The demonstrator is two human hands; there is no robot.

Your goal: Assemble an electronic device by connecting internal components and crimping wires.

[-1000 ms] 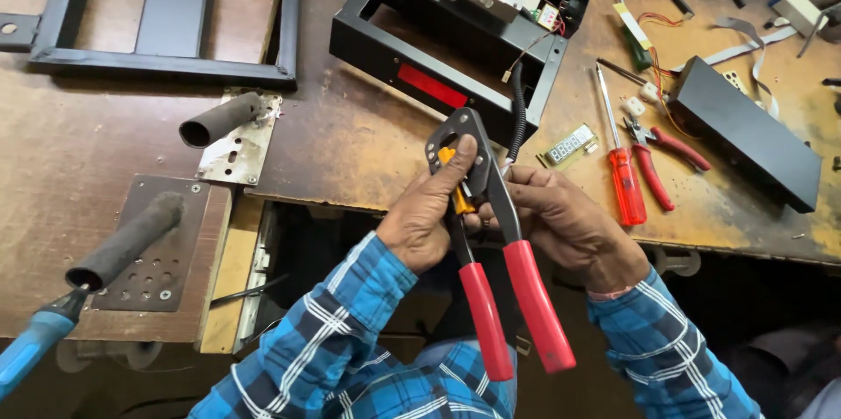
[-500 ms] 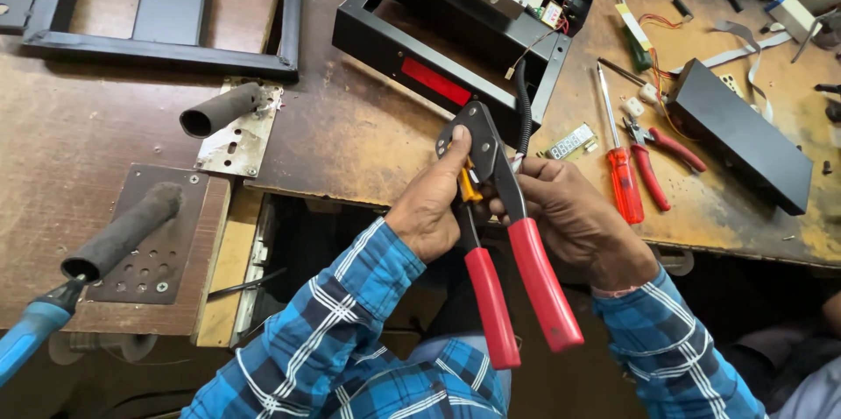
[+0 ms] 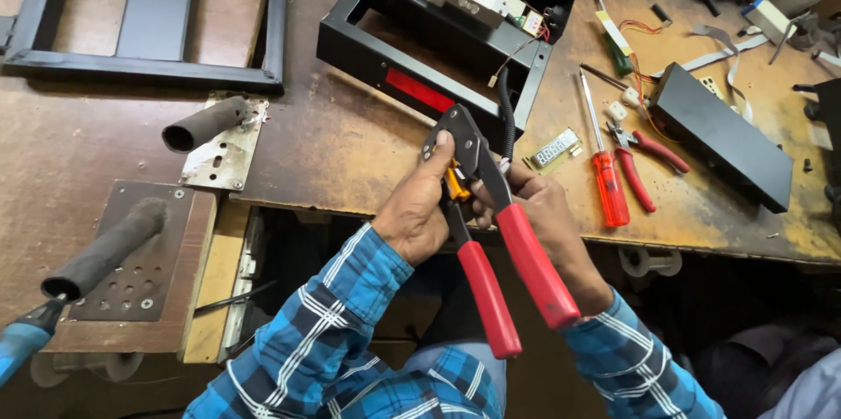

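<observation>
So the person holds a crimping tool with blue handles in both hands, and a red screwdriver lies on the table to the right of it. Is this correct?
Not quite: the handles are red, not blue. The head view shows the left hand and right hand holding the crimping tool by its black head, red handles pointing down. The red screwdriver does lie on the table to the right.

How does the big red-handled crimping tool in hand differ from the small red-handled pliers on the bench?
The large black-headed crimping tool with red handles is held in the air by the left hand and right hand; the small red-handled pliers lie untouched on the brown workbench. The crimping tool is much bigger, with long straight handles; the pliers' handles are short and curved. Both have red handles and dark metal heads.
</observation>
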